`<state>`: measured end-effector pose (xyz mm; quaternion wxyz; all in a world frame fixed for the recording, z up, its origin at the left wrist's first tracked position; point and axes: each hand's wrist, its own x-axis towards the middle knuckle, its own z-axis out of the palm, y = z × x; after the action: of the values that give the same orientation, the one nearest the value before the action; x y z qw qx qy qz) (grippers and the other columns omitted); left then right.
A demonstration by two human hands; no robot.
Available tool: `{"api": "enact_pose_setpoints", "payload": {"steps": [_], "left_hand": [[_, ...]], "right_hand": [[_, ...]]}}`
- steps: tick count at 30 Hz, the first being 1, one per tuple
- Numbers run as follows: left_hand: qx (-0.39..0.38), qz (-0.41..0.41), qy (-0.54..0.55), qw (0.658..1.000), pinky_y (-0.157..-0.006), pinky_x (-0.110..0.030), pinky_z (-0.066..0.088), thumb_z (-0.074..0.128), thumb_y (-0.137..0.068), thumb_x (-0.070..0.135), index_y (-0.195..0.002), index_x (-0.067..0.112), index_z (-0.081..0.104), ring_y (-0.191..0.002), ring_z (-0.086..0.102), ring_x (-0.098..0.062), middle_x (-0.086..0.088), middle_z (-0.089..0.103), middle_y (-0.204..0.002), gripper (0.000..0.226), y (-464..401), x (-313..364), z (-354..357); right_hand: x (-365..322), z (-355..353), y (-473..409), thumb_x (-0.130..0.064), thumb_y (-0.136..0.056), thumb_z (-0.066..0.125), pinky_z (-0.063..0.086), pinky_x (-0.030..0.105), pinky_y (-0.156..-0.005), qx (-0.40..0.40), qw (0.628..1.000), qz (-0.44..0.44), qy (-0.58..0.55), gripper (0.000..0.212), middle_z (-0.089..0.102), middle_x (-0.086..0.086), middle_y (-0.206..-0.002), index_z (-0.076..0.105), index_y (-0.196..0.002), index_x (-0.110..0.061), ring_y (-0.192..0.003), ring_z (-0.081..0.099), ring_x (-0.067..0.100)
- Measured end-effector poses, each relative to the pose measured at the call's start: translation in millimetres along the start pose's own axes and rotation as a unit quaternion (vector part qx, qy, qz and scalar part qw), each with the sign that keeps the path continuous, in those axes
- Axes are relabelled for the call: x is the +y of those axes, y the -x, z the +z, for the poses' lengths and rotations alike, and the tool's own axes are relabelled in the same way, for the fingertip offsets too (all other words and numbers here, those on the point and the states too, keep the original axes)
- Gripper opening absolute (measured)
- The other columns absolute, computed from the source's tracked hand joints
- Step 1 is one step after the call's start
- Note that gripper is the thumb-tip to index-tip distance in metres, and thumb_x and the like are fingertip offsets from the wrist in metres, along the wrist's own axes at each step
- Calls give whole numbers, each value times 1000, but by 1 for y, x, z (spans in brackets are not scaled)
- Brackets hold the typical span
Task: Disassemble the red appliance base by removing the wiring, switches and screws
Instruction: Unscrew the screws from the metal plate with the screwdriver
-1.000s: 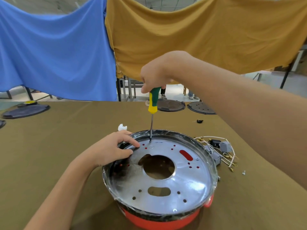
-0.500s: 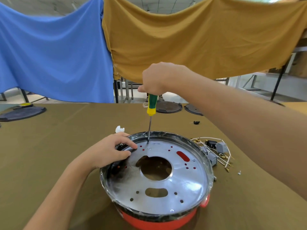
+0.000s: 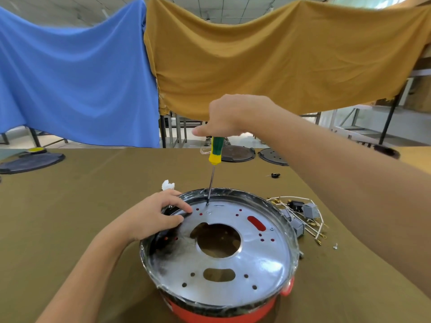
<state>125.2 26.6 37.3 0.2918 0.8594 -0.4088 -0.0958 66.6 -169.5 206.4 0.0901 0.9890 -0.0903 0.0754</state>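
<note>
Gripping a green-and-yellow screwdriver (image 3: 214,149) from above, the right hand (image 3: 229,116) now sits a little higher than a second ago, thumb extended; the tip still meets the red appliance base (image 3: 224,308) at its far rim. The left hand (image 3: 152,216) stays pressed, fingers relaxed, on the shiny perforated metal plate (image 3: 233,262). Removed wiring and switches (image 3: 300,215) lie right of the base. The screw itself is hard to make out.

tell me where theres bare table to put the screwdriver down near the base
Left of the red appliance base, the olive table is bare from the left forearm out to the dark disc. Another free strip lies behind the base, before the two round plates. The right side is crowded: removed wiring and switches, plus a loose screw.
</note>
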Motion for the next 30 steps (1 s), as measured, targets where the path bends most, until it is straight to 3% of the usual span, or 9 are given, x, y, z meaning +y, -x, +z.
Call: {"api": "enact_pose_setpoints", "payload": {"steps": [2, 4, 7, 10, 14, 17, 20, 26, 30], "left_hand": [[-2, -2, 1, 1000, -105, -23, 21, 64, -92, 24, -101, 48, 69, -131, 28, 2, 20, 34, -138, 26, 1, 1, 0], [-2, -4, 1, 1000, -105, -24, 21, 64, -92, 25, -102, 48, 69, -130, 29, 3, 19, 34, -141, 25, 1, 1, 0], [-1, -2, 6, 1000, -111, -28, 21, 64, -92, 25, -101, 48, 69, -133, 27, 3, 20, 34, -140, 25, 1, 1, 0], [-3, -2, 2, 1000, -108, -27, 20, 63, -92, 26, -100, 49, 68, -127, 27, 5, 20, 34, -139, 25, 0, 1, 0], [-1, 1, 0, 1000, -105, -25, 22, 63, -92, 26, -102, 48, 69, -130, 29, 3, 15, 35, -147, 25, 0, 0, 1], [-4, 2, -2, 1000, -105, -24, 22, 63, -92, 26, -103, 48, 68, -129, 29, 4, 13, 34, -150, 25, 1, 0, 0], [-3, -2, -3, 1000, -107, -24, 21, 63, -92, 27, -103, 49, 69, -132, 29, 2, 14, 33, -151, 25, 1, 1, 0], [-4, 0, 6, 1000, -105, -24, 20, 64, -92, 25, -102, 47, 69, -132, 27, 3, 15, 34, -148, 25, 1, 1, 0], [-10, 0, -1, 1000, -105, -24, 21, 63, -93, 27, -103, 48, 68, -127, 27, 5, 18, 33, -144, 24, 1, 1, 0]], "right_hand": [[-4, 2, -4, -53, -101, 42, 32, 30, -53, 28, 999, -18, 43, 50, 53, 1, -75, 52, -74, -12, -61, 47, 17], [-3, -4, -6, -43, -101, 47, 31, 28, -54, -12, 998, -56, 19, 37, 54, 3, -82, 56, -87, -10, -62, 44, 17], [7, -12, -5, -30, -98, 61, 43, 25, -58, -78, 985, -98, -123, 15, 55, 7, -100, 54, -101, -17, -72, 48, 16], [15, -10, -6, -19, -93, 67, 55, 26, -71, -95, 967, -104, -210, 13, 57, 6, -110, 57, -100, -23, -87, 55, 17], [11, -4, -8, -49, -92, 63, 52, 29, -60, -75, 988, -50, -127, 36, 61, 6, -96, 53, -104, -16, -77, 61, 19], [2, -2, -7, -70, -93, 42, 38, 31, -53, -22, 999, -28, 9, 60, 60, 5, -78, 56, -85, -12, -66, 57, 19], [-5, -2, -12, -56, -99, 44, 32, 31, -54, 9, 997, -58, 46, 52, 53, 1, -76, 52, -84, -7, -63, 47, 19], [8, -11, -9, -27, -94, 65, 45, 31, -65, -72, 982, -138, -111, 16, 58, 6, -104, 55, -105, -22, -78, 52, 20], [12, -10, -11, -13, -88, 71, 47, 26, -63, -84, 973, -140, -164, 21, 56, 0, -98, 60, -98, -27, -77, 55, 17]]}}
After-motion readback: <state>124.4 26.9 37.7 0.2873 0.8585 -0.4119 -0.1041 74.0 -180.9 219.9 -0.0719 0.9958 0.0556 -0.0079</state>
